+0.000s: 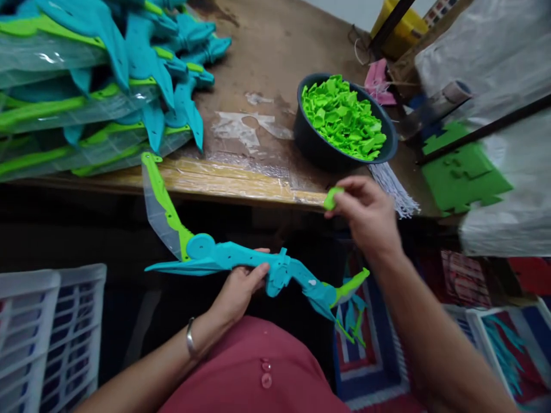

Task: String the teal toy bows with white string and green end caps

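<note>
My left hand [241,288] is closed round the middle of a teal plastic toy bow [239,256], its thumb on top and its fingers partly hidden behind. Lime green limbs stick out at both ends of the bow, the left one with a clear plastic web. Between thumb and fingertips, my right hand [367,213] pinches a small lime green plastic piece [332,198] by the table's front edge. Just beyond that hand stands a dark round basin [303,135] filled with similar lime green pieces [342,117].
A stack of teal and green bows [142,86] covers the table's left. White strings [394,186] hang over the edge beside the basin. Below are white crates [51,332] at left and a blue crate [383,350] at right. Green foam mats [465,169] stand at right.
</note>
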A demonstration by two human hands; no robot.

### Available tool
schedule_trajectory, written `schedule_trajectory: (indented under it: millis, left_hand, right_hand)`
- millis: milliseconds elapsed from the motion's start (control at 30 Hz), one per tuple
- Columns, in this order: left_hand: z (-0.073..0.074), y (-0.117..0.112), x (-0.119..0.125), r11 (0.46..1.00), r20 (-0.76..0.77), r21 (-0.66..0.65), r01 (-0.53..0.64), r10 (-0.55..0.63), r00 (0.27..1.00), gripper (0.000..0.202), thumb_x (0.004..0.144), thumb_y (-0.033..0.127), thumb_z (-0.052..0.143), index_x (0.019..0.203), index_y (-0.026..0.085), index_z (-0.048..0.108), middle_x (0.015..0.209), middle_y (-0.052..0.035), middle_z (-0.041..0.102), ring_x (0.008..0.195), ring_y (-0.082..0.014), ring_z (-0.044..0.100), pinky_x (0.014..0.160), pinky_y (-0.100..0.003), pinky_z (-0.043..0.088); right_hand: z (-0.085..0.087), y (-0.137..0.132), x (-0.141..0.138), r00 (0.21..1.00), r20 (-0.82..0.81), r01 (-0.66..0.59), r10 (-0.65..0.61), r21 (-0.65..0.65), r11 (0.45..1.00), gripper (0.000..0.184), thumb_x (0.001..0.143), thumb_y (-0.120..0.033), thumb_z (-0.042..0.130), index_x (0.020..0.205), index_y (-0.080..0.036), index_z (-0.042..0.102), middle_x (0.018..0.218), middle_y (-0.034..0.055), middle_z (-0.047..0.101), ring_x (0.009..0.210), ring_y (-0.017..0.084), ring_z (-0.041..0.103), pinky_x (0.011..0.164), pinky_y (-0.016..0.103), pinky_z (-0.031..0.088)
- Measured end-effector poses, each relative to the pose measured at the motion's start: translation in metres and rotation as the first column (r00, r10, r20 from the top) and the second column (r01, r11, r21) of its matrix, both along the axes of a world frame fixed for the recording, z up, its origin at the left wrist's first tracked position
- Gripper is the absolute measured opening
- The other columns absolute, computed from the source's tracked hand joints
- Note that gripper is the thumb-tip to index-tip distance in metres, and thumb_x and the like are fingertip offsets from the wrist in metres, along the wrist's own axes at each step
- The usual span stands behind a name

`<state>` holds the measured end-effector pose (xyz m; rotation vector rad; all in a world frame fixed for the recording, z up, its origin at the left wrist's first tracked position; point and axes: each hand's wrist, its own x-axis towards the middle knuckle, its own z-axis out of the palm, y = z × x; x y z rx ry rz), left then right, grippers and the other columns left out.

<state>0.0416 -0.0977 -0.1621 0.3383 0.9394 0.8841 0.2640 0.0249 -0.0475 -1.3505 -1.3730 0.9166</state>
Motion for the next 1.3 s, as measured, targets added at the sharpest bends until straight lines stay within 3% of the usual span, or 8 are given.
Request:
schedule_trajectory:
  millis: [133, 300, 467, 600, 733, 833, 1033, 1300]
  left_hand:
    - [-0.003, 0.0, 0.004, 0.999, 0.008, -0.033, -0.015, 0.015, 1.0, 0.073, 0.076, 0.043, 0.085, 0.138, 0.016, 0.057, 0.105, -0.0111, 0.075, 0.096, -0.0245, 0.072, 0.084, -0.035, 0.057]
    - [-0.006, -0.004, 0.006, 0.999, -0.029, -0.045, -0.027, 0.026, 0.999, 0.073, 0.078, 0.043, 0.084, 0.141, 0.018, 0.057, 0.114, -0.0132, 0.074, 0.104, -0.0274, 0.07, 0.086, -0.038, 0.058]
    - [-0.001, -0.008, 0.012, 0.999, -0.025, -0.034, -0.011, 0.01, 1.0, 0.075, 0.076, 0.044, 0.086, 0.14, 0.017, 0.058, 0.113, -0.0132, 0.074, 0.103, -0.0271, 0.071, 0.082, -0.035, 0.058]
    - [0.006, -0.012, 0.013, 1.0, -0.008, -0.014, 0.005, -0.005, 1.0, 0.075, 0.076, 0.045, 0.086, 0.139, 0.017, 0.058, 0.111, -0.0126, 0.074, 0.103, -0.0273, 0.07, 0.082, -0.035, 0.058]
    - [0.009, -0.016, 0.012, 1.0, -0.031, -0.002, 0.013, -0.013, 0.999, 0.073, 0.078, 0.045, 0.084, 0.14, 0.016, 0.057, 0.11, -0.0125, 0.074, 0.099, -0.0265, 0.071, 0.08, -0.035, 0.058]
    - [0.009, -0.018, 0.011, 1.0, -0.043, 0.0, 0.016, -0.016, 0.999, 0.073, 0.077, 0.042, 0.085, 0.139, 0.017, 0.057, 0.109, -0.0112, 0.075, 0.096, -0.0256, 0.071, 0.081, -0.036, 0.057]
    - [0.01, -0.018, 0.008, 0.997, -0.084, 0.073, 0.023, -0.017, 0.996, 0.071, 0.068, 0.025, 0.091, 0.132, 0.017, 0.061, 0.112, -0.0094, 0.076, 0.109, -0.0252, 0.069, 0.099, -0.037, 0.052]
    - [0.013, -0.016, 0.003, 0.989, -0.107, 0.097, 0.109, -0.098, 0.989, 0.068, 0.07, 0.026, 0.089, 0.131, 0.016, 0.062, 0.113, -0.0115, 0.076, 0.106, -0.0268, 0.072, 0.095, -0.039, 0.056]
  right_hand:
    - [-0.049, -0.094, -0.017, 0.992, -0.105, 0.034, -0.068, -0.294, 0.955, 0.025, 0.075, -0.03, 0.084, 0.093, -0.02, 0.07, 0.079, 0.0003, 0.074, 0.067, 0.013, 0.069, 0.065, 0.026, 0.06]
    - [-0.069, -0.144, -0.027, 0.984, -0.14, 0.038, -0.108, -0.426, 0.904, 0.02, 0.075, -0.03, 0.083, 0.093, -0.024, 0.078, 0.085, 0.0017, 0.075, 0.076, 0.015, 0.068, 0.072, 0.029, 0.058]
    - [-0.069, -0.15, -0.035, 0.989, -0.143, -0.031, -0.027, -0.383, 0.923, 0.009, 0.08, -0.027, 0.078, 0.088, -0.025, 0.078, 0.084, 0.0008, 0.071, 0.075, 0.015, 0.064, 0.07, 0.029, 0.055]
    - [-0.073, -0.151, -0.037, 0.999, -0.038, -0.038, 0.028, -0.277, 0.96, 0.004, 0.084, -0.025, 0.074, 0.087, -0.025, 0.078, 0.09, 0.0026, 0.068, 0.079, 0.015, 0.062, 0.065, 0.026, 0.049]
    - [-0.076, -0.156, -0.038, 0.996, 0.087, -0.009, 0.027, -0.205, 0.979, 0.005, 0.087, -0.025, 0.073, 0.091, -0.025, 0.077, 0.093, 0.0023, 0.064, 0.07, 0.012, 0.056, 0.058, 0.026, 0.043]
    - [-0.077, -0.159, -0.039, 0.987, 0.149, -0.03, 0.057, -0.179, 0.983, 0.007, 0.09, -0.025, 0.071, 0.095, -0.026, 0.077, 0.092, 0.0019, 0.063, 0.07, 0.012, 0.056, 0.06, 0.027, 0.045]
    - [-0.08, -0.165, -0.038, 0.965, 0.244, -0.063, 0.092, -0.124, 0.99, 0.007, 0.092, -0.027, 0.069, 0.097, -0.026, 0.075, 0.094, 0.0031, 0.063, 0.078, 0.016, 0.06, 0.068, 0.03, 0.05]
    - [-0.082, -0.165, -0.034, 0.928, 0.348, -0.127, 0.131, -0.033, 0.991, 0.009, 0.094, -0.028, 0.068, 0.101, -0.027, 0.074, 0.101, 0.0051, 0.062, 0.091, 0.019, 0.063, 0.077, 0.034, 0.052]
